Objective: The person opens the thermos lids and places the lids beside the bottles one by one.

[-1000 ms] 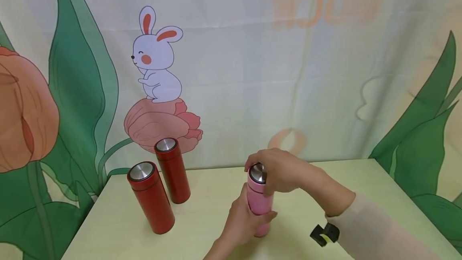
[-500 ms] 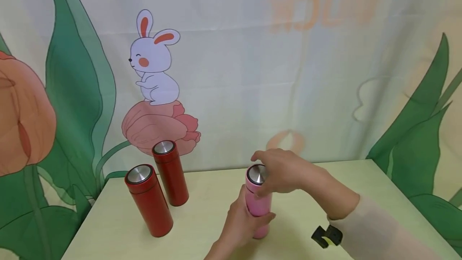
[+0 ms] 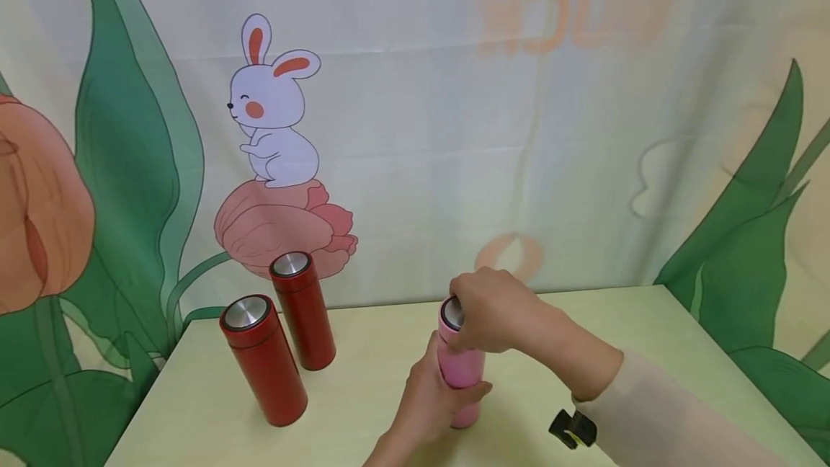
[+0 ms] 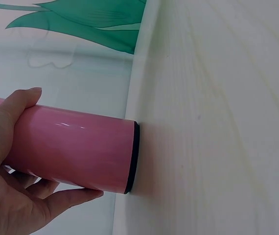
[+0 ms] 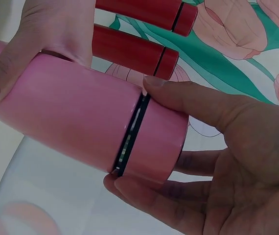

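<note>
A pink thermos bottle (image 3: 462,372) stands upright on the table, its black base ring (image 4: 132,159) right at the tabletop in the left wrist view. My left hand (image 3: 428,398) grips the lower body, thumb on one side and fingers on the other. Around the pink lid (image 5: 155,139) curl the thumb and fingers of my right hand (image 3: 496,310), which covers part of its silver top (image 3: 454,313). Between lid and body, the right wrist view shows a dark gap with a shiny strip (image 5: 131,134) inside.
Two red thermos bottles with silver tops stand to the left, one nearer (image 3: 266,366) and one farther back (image 3: 305,323). Behind the pale wooden table (image 3: 363,402) hangs a printed cloth (image 3: 402,135). A black clip (image 3: 573,429) sits at my right sleeve.
Half a second ago my right fingers were spread loosely at the lid; now they are curled round it again, the hand turned over its top. My left hand keeps its grip.
</note>
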{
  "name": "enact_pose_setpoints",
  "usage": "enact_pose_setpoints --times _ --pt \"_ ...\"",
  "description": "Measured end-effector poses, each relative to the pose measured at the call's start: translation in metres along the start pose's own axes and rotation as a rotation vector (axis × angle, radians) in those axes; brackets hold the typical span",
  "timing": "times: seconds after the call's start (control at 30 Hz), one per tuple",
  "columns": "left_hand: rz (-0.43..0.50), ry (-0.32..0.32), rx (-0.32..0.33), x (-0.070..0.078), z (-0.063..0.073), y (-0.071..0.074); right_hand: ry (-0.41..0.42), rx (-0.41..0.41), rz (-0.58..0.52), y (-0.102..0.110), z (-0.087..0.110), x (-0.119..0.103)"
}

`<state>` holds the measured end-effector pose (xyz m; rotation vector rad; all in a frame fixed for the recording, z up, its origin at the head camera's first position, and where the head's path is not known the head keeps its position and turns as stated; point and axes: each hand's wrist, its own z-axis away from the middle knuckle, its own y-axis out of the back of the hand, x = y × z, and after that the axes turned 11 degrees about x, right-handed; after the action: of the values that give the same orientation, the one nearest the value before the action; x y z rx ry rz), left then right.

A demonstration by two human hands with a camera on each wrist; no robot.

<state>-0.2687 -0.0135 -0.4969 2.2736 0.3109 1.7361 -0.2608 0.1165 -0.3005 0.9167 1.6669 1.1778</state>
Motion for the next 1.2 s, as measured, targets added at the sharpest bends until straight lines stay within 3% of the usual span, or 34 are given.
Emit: enact_pose_setpoints --times 0.9,1.2 --pt "-0.004 -0.002 0.013 0.005 -0.004 0.000 0.114 -0.109 -0.102 0.011 -0.006 0.018" --pt "-0.003 0.002 0.017 0.002 0.000 0.001 0.126 -0.149 -0.208 0.005 -0.006 0.024"
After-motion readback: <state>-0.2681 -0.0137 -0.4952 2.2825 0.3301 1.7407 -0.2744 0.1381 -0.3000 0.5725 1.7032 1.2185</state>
